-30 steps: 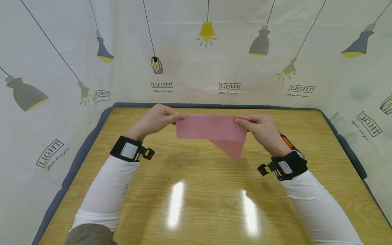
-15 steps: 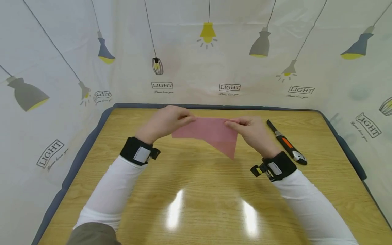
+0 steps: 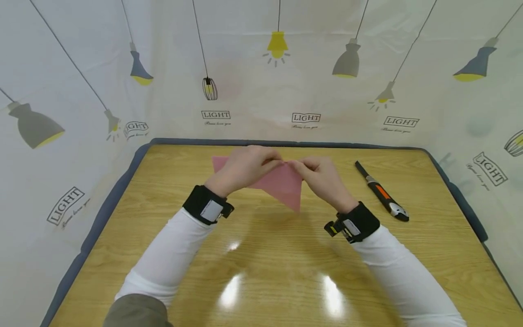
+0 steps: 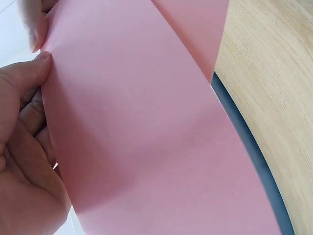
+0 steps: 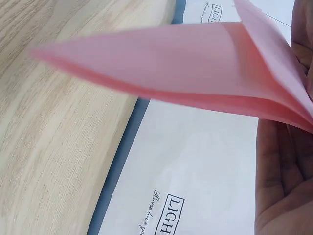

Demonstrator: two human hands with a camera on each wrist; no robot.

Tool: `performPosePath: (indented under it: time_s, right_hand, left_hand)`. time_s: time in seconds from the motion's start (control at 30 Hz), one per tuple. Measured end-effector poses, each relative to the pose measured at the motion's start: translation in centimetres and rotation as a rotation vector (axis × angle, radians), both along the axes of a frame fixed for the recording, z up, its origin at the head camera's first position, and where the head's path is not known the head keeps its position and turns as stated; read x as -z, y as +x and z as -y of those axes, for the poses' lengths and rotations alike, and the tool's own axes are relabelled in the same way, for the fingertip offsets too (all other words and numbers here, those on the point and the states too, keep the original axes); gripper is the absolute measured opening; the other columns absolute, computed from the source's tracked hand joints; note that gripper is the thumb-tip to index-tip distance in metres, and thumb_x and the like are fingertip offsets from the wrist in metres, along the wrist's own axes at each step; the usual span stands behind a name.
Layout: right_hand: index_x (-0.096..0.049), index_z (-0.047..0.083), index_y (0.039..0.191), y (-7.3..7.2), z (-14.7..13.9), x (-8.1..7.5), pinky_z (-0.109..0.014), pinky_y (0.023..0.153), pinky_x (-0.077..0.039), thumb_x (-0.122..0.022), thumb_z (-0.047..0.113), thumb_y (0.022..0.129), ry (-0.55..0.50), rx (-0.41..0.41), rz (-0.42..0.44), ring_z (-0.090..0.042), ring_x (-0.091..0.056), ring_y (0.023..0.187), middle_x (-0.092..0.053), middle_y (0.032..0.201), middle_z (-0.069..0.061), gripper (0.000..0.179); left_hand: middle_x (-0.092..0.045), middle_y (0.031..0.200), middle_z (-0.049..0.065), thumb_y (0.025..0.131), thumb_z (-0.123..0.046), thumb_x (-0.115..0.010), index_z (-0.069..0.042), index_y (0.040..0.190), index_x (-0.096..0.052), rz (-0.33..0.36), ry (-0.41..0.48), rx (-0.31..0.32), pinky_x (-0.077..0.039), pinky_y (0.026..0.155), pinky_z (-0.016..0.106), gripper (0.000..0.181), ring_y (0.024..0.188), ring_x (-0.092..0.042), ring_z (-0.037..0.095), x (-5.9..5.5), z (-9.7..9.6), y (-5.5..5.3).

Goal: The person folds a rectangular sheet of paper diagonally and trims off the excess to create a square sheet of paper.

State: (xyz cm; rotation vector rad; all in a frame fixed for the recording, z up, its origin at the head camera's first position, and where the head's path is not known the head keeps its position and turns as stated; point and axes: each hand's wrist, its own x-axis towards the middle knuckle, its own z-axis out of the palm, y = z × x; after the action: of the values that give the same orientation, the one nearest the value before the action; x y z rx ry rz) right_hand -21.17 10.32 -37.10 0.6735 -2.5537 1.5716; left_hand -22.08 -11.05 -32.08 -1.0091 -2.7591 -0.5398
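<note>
A folded sheet of pink paper (image 3: 282,186) is held up above the far part of the table, a pointed flap hanging down toward the right. My left hand (image 3: 251,168) pinches its top edge near the middle, covering part of the sheet. Close beside it, my right hand (image 3: 323,177) pinches the same edge at the right end. In the left wrist view the paper (image 4: 137,117) fills most of the frame, with the left thumb pressed on its edge. Separate layers of the paper (image 5: 171,63) show in the right wrist view, spreading to a point.
A utility knife (image 3: 382,190) with a black and orange handle lies on the wooden table (image 3: 282,263), right of my right hand. A dark blue edge strip (image 3: 310,144) borders the table, and a white curtain printed with lamps (image 3: 253,91) stands behind.
My left hand has slid right along the paper's top edge, close to the right hand. The right hand has shifted left with the paper, and the knife it partly covered is in full sight.
</note>
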Motion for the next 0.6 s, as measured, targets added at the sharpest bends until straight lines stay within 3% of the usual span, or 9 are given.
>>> performPosePath:
  time_s: [0.17,0.43,0.53,0.6]
  right_hand:
    - [-0.071,0.026,0.086,0.1,0.0,-0.2,-0.034,0.064,-0.047,-0.048,0.046,0.091,-0.011,-0.026,0.006,-0.014,-0.055,0.068,-0.066,0.077,0.006,0.031]
    - [-0.07,0.025,0.09,0.4,0.1,0.2,-0.033,0.07,-0.051,-0.05,0.048,0.089,0.033,-0.067,0.086,-0.009,-0.063,0.082,-0.067,0.088,0.009,0.03]
    - [-0.07,0.028,0.092,0.5,0.3,0.3,-0.031,0.069,-0.051,-0.05,0.049,0.09,0.078,-0.063,0.061,-0.007,-0.062,0.08,-0.066,0.089,0.011,0.029]
    - [-0.07,0.028,0.091,0.5,0.5,0.3,-0.03,0.064,-0.049,-0.049,0.049,0.09,0.095,-0.069,0.027,-0.007,-0.058,0.07,-0.065,0.08,0.009,0.03]
  left_hand:
    - [-0.061,0.082,-0.018,0.091,-0.039,-0.052,-0.029,0.09,-0.066,0.004,0.013,0.041,-0.044,0.063,0.022,0.018,0.071,-0.053,-0.001,-0.1,0.2,-0.1]
    - [-0.061,0.087,-0.018,0.092,-0.039,-0.051,-0.029,0.095,-0.065,0.068,-0.012,-0.02,-0.045,0.069,0.022,0.018,0.076,-0.054,-0.002,-0.8,1.1,0.3]
    - [-0.06,0.086,-0.019,0.092,-0.04,-0.05,-0.031,0.095,-0.065,0.067,-0.009,-0.028,-0.045,0.067,0.021,0.018,0.075,-0.053,-0.003,-0.7,0.7,0.4]
    - [-0.059,0.086,-0.02,0.092,-0.041,-0.05,-0.031,0.095,-0.064,0.064,-0.003,-0.024,-0.044,0.066,0.02,0.017,0.074,-0.052,-0.004,-0.7,-0.2,0.5]
